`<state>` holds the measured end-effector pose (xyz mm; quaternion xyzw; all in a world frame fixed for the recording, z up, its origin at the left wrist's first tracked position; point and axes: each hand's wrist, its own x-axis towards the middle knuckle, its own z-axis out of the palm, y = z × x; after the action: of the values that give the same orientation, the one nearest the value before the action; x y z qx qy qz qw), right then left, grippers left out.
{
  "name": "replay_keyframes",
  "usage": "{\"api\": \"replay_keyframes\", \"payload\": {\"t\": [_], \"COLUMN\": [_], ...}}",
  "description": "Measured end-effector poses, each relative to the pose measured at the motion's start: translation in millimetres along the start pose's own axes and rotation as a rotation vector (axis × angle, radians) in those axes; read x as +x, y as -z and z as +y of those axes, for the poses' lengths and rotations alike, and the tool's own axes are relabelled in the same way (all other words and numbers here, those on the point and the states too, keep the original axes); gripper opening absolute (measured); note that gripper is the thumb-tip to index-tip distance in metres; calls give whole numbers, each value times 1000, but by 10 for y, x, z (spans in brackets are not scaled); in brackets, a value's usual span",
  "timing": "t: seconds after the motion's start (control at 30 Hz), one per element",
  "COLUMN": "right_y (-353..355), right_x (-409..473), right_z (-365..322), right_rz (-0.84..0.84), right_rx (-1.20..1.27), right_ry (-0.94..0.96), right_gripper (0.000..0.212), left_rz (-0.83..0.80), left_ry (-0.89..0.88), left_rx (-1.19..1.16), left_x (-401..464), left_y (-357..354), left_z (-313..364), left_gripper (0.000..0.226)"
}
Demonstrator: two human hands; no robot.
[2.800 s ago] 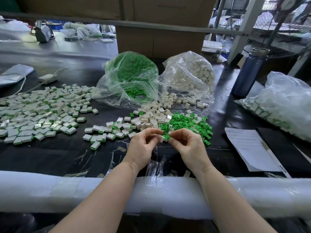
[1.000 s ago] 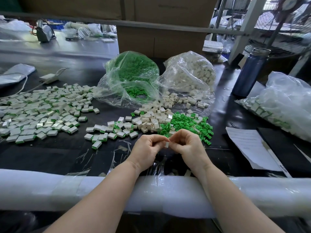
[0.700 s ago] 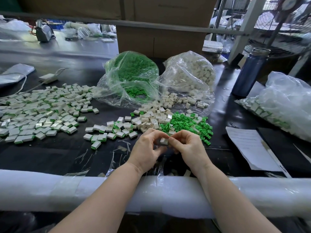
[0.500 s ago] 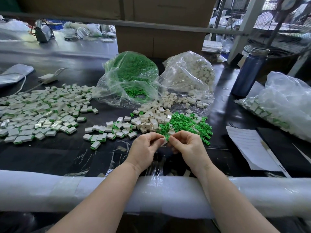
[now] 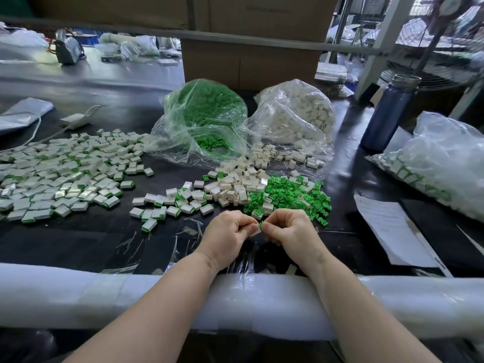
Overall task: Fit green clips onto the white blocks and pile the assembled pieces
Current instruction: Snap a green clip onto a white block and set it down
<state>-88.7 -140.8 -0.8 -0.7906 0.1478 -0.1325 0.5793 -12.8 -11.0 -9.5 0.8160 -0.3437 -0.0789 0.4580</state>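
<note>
While both hands work just above the desk (image 5: pixel 78 247), I read this single head view as a clip being seated. My left hand (image 5: pixel 227 231) pinches a white block (image 5: pixel 256 231) between thumb and fingers, and my right hand (image 5: pixel 290 230) pinches a green clip (image 5: pixel 260 224) against the block's end; the two parts touch, though I cannot tell whether the clip is fully home. Both hands sit just in front of the clip heap (image 5: pixel 290 196), probably so the next part is a short reach away. Loose blocks (image 5: pixel 235 187) lie touching that heap on its left, spilled from the block bag (image 5: pixel 296 113) behind it; the clip bag (image 5: pixel 204 113) stands behind and left of the heap. Finished pieces (image 5: pixel 65 174) are spread well to the heap's left, with a smaller cluster (image 5: pixel 167 208) nearer, likely so done work stays apart from raw stock. Paper (image 5: pixel 387 226) lies right of the heap, a bottle (image 5: pixel 387 113) behind and right. Both forearms rest on the padded rail (image 5: pixel 78 297), which I judge steadies such fine pressing.
</note>
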Motion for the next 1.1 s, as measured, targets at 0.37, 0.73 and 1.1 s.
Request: {"api": "replay_keyframes", "payload": {"t": [0.37,0.73,1.1], "right_y": [-39,3,-19], "right_x": [-6,-2,-4], "right_z": [-7,31,-3], "right_rz": [107,129,133], "right_rx": [121,207,104], "right_ry": [39,59,42], "right_gripper": [20,9,14], "left_rz": [40,-30,-26], "left_ry": [-10,31,40], "left_rx": [2,-85,-56], "left_x": [1,-1,-2], "left_y": [-40,-38,-25], "left_z": [8,11,13], "left_gripper": [27,14,17]}}
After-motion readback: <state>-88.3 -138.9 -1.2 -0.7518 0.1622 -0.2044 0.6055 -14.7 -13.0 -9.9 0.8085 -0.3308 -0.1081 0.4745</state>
